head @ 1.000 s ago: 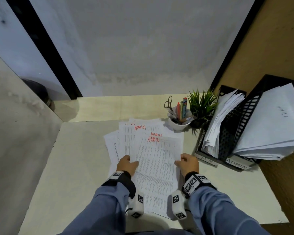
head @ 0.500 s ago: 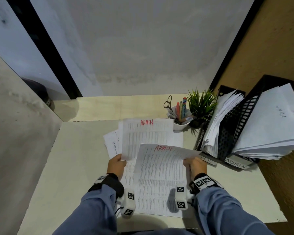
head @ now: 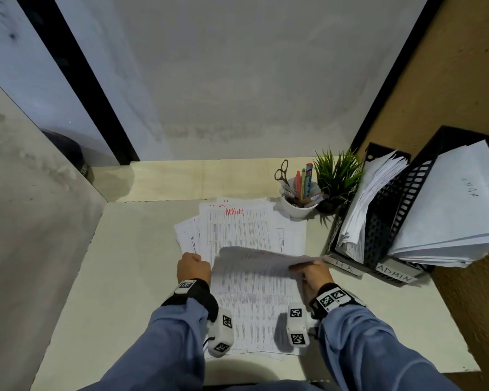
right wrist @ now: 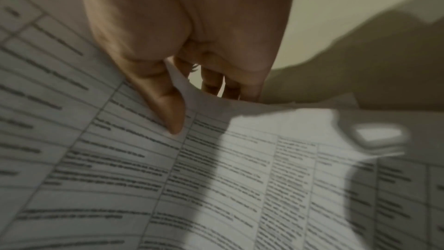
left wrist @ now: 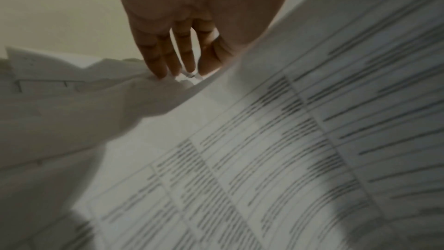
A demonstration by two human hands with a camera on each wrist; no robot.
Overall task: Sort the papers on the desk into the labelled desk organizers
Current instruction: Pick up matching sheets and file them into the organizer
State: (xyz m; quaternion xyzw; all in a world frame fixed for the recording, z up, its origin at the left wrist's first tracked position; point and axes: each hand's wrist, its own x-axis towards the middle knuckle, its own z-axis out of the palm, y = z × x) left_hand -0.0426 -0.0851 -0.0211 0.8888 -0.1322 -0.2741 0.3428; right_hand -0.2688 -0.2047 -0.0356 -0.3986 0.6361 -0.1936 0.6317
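Your right hand (head: 314, 275) pinches the right edge of a printed sheet (head: 254, 289), thumb on top and fingers curled under, as the right wrist view shows; that edge is lifted and curls over, blurred, above the rest of the page. Your left hand (head: 194, 268) sits at the sheet's left edge with its fingers (left wrist: 165, 58) bent down and their tips touching the loose papers (head: 237, 230); whether they actually grip a page you cannot tell from these views.

The sheet lies between your two hands, on top of the fanned papers spread on the table (head: 130, 277). The top page of that spread carries "ADMIN" in red and lies just beyond your hands.

To your right, well apart from the left hand and near the right one, stand two black organizers, both already stuffed with paper: the one labelled HR (head: 347, 230) is nearer the sheet, the one labelled ADMIN (head: 395, 210) just beside it, farther right. A white cup (head: 298, 208) of pens and scissors and a small plant (head: 336, 176) stand behind the papers.
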